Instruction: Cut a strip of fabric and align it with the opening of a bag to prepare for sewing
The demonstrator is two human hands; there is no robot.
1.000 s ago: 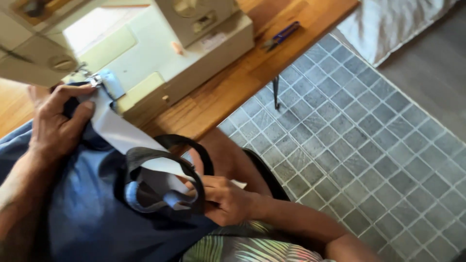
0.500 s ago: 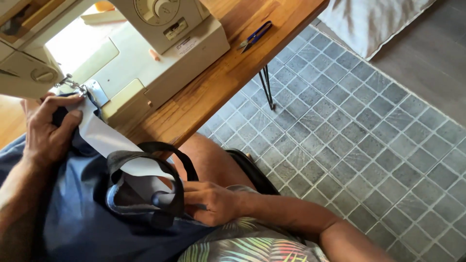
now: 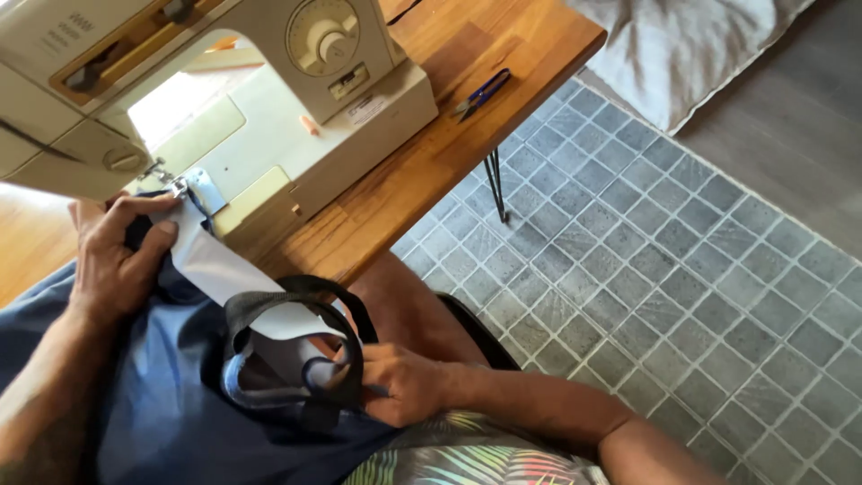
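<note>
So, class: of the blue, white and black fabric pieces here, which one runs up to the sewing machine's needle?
The white strip, pressed down by the left hand; the black strap loops near the right hand.
</note>
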